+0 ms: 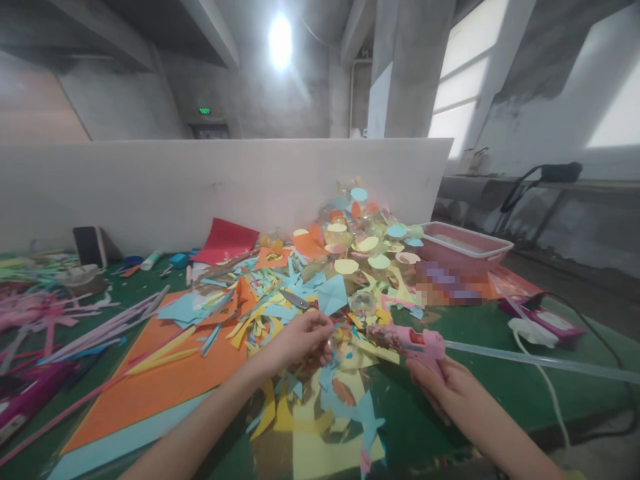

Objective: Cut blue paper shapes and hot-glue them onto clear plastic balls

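My right hand (434,385) grips a pink hot glue gun (407,342) with a clear glue stick (530,360) trailing out to the right. Its nozzle points left at a small clear round piece (341,337) pinched in the fingers of my left hand (300,340). Both hands hover over a heap of yellow, blue and orange paper scraps (280,300) on the green table (450,413).
A pile of clear cups capped with coloured paper discs (363,233) rises behind the scraps. A pink plastic tray (463,248) stands at right, large orange paper (165,373) at left, pink strips (45,313) far left, a white board wall (200,180) behind.
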Demonstrator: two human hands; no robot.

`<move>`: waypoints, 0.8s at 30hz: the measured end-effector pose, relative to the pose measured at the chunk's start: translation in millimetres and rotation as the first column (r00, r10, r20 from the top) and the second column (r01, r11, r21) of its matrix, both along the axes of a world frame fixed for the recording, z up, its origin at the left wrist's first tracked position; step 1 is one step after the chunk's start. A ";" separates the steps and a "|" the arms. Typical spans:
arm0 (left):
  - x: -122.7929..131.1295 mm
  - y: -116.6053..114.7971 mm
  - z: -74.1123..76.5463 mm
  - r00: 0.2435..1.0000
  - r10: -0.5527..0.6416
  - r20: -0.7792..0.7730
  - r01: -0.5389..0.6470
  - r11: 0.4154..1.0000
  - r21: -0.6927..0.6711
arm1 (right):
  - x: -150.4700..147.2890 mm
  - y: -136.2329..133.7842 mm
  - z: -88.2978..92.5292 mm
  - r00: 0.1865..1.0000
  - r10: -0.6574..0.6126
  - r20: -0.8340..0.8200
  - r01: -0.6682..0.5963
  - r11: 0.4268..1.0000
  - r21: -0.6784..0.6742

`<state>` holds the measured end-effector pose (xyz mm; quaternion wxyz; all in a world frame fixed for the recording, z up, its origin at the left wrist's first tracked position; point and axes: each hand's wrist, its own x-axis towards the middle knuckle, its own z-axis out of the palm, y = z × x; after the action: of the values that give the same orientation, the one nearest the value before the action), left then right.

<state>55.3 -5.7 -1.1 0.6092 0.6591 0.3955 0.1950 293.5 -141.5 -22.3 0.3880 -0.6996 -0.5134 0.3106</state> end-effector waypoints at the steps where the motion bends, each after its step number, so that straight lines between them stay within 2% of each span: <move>1: 0.0 0.1 -0.4 1.000 0.000 0.003 0.000 1.000 -0.001 | 0.0 0.3 0.1 1.000 0.018 -0.009 -0.018 1.000 -0.008; 4: 0.1 0.1 -1.3 1.000 0.000 0.012 0.000 1.000 -0.007 | -0.4 1.3 0.3 0.997 0.057 -0.049 -0.059 0.997 -0.052; 19: 0.9 -1.5 2.7 0.999 -0.035 -0.032 0.036 0.999 0.014 | -0.6 2.2 -4.2 0.995 0.018 -0.096 -0.027 0.995 -0.099; 24: 1.7 -3.5 6.4 0.999 -0.014 -0.038 0.014 1.000 0.001 | -0.9 2.3 -3.7 0.993 0.002 -0.117 -0.014 0.994 -0.108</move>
<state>57.0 -9.1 5.3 0.6026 0.6657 0.4023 0.1785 292.6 -139.2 -26.0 0.3774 -0.6983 -0.4751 0.3799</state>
